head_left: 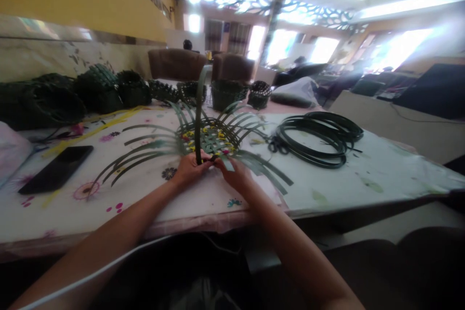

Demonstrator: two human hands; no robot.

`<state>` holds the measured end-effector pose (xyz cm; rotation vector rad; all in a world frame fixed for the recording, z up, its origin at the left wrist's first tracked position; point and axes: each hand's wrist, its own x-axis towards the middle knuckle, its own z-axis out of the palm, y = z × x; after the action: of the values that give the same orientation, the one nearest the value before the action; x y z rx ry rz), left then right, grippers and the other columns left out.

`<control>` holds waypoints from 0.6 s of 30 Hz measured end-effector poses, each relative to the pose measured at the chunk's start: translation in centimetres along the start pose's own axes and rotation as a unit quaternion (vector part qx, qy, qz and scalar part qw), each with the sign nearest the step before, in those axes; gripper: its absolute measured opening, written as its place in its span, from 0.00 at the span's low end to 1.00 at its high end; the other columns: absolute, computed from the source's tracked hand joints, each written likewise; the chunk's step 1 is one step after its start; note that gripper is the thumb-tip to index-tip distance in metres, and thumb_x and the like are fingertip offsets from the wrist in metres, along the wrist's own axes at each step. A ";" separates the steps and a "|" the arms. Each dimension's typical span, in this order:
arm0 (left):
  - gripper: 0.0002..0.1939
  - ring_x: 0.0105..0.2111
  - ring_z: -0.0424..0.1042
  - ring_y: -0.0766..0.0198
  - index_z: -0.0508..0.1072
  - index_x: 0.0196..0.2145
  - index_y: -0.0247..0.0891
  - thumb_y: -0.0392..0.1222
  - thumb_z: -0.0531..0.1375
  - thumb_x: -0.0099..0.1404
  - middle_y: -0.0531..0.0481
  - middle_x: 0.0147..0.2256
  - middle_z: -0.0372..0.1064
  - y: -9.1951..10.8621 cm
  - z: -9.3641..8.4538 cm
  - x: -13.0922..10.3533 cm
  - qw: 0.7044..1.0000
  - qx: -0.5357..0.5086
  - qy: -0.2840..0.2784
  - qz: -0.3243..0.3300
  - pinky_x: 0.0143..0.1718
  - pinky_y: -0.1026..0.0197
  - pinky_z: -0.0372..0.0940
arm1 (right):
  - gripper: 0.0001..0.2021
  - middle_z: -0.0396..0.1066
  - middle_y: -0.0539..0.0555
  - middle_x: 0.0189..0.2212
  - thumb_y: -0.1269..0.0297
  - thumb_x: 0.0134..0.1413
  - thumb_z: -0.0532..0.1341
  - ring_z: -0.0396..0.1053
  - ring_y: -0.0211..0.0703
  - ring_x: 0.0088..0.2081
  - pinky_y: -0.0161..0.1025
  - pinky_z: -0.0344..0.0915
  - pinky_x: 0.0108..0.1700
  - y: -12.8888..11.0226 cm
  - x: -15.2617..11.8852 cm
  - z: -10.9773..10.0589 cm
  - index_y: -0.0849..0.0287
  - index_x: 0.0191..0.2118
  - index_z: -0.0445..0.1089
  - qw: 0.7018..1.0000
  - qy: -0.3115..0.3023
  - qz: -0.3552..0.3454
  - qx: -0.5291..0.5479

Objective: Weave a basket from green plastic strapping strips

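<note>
A partly woven basket of flat dark green strips lies on the table in front of me, its loose strip ends fanning out on all sides. Yellow and a few red bits show in its weave. At its near edge my left hand pinches a green strip that stands up in a tall arc. Close beside it, my right hand has its fingers closed on the basket's near edge, where a pale strip end sticks out. The fingertips of both hands nearly meet, and the exact crossing of strips between them is hidden.
A black phone lies at the left on the flowered tablecloth. Coiled green strips and black scissors lie to the right. Several woven green baskets line the far edge. A white cable crosses my left forearm.
</note>
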<state>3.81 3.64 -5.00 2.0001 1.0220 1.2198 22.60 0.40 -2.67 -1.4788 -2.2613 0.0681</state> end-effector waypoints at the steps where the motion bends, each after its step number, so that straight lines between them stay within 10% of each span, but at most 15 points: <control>1: 0.11 0.37 0.73 0.60 0.81 0.35 0.37 0.46 0.63 0.61 0.47 0.34 0.75 0.1 -0.1 0.0 1.000 -0.008 -0.004 0.002 0.42 0.61 0.67 | 0.14 0.77 0.58 0.38 0.65 0.64 0.52 0.73 0.47 0.40 0.38 0.65 0.42 -0.2 0.2 -0.2 0.52 0.43 0.77 1.000 -0.013 0.013 -0.009; 12: 0.10 0.36 0.75 0.59 0.81 0.33 0.37 0.45 0.66 0.55 0.47 0.34 0.77 0.4 0.0 0.0 1.000 -0.020 -0.008 -0.018 0.41 0.60 0.67 | 0.15 0.78 0.55 0.42 0.68 0.63 0.53 0.74 0.44 0.43 0.34 0.65 0.42 -1.1 0.0 -1.5 0.53 0.51 0.72 0.995 -0.081 0.027 -0.055; 18: 0.11 0.35 0.76 0.59 0.81 0.32 0.37 0.47 0.67 0.55 0.47 0.34 0.78 0.0 0.2 -0.3 0.998 -0.020 0.037 -0.043 0.38 0.61 0.67 | 0.22 0.74 0.58 0.51 0.69 0.65 0.51 0.71 0.46 0.51 0.40 0.66 0.53 -1.7 -4.7 -2.4 0.55 0.62 0.65 0.997 0.002 0.011 -0.072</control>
<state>3.87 3.37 -5.21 1.8740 1.0999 1.2657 23.58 -4.94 -1.57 -1.5743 -2.2889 -0.0928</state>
